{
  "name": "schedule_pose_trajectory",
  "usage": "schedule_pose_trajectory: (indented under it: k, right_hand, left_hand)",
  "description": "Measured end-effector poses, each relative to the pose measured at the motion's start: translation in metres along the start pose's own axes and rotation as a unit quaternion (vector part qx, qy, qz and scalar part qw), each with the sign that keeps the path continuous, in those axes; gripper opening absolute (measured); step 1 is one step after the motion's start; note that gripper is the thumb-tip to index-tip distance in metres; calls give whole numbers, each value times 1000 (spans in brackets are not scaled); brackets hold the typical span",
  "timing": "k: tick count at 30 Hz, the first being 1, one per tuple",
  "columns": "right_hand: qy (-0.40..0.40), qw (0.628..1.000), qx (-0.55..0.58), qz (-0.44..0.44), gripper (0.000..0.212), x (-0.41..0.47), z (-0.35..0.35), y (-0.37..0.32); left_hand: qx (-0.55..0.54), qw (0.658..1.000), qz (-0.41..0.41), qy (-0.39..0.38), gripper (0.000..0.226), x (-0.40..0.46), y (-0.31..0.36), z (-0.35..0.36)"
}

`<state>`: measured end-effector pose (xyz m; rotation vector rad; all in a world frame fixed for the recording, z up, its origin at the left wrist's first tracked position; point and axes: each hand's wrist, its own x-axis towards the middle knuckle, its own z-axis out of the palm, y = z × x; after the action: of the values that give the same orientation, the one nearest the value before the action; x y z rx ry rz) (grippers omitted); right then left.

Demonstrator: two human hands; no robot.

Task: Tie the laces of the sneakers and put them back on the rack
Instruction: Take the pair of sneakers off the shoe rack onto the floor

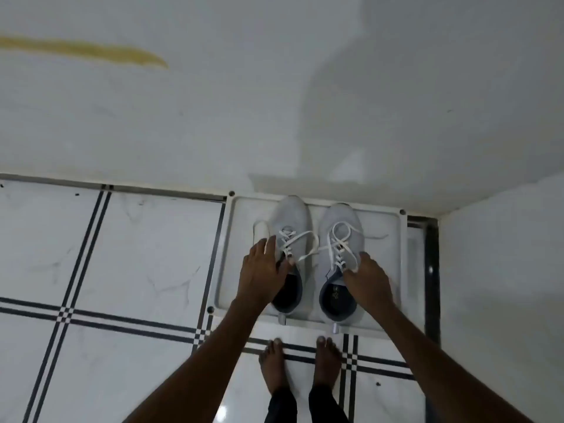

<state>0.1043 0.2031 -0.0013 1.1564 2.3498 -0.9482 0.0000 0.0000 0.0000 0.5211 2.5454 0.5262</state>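
I have the pair of pale grey fabric sneakers with white laces (317, 261) side by side on the white plastic rack shelf (393, 227) in the corner. My left hand (262, 270) lies on the left shoe's collar, fingers spread; my right hand (367, 282) curls over the other collar (whether it truly pinches, I cannot tell). They look light and soft, so I'd hold at the firmer heel collars; the loose laces could snag.

Pale grey sneakers (317, 257), white laces (300, 239), navy collars; white rack (393, 239); white floor tiles (137, 254), black double-line grid.
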Motion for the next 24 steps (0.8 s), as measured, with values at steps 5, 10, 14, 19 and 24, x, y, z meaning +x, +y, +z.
schedule_pose_trajectory:
  k: [5,10,14,19,24]
  right_hand:
    - [-40,991,94,81,42,-3,24,22]
    - [-53,997,49,39,32,-5,32,41]
    - [-31,995,59,70,11,-10,37,41]
    - [-9,993,88,74,16,-24,36,40]
    - [-12,991,120,51,12,-66,32,47]
  left_hand:
    - [-76,992,-94,-45,65,-19,-25,37]
    - [-55,990,-130,10,29,-13,-21,46]
    - [-43,990,-137,3,18,-13,-23,43]
    - [-98,984,-147,15,14,-36,-17,32]
    - [-148,978,-139,37,14,-80,-17,18]
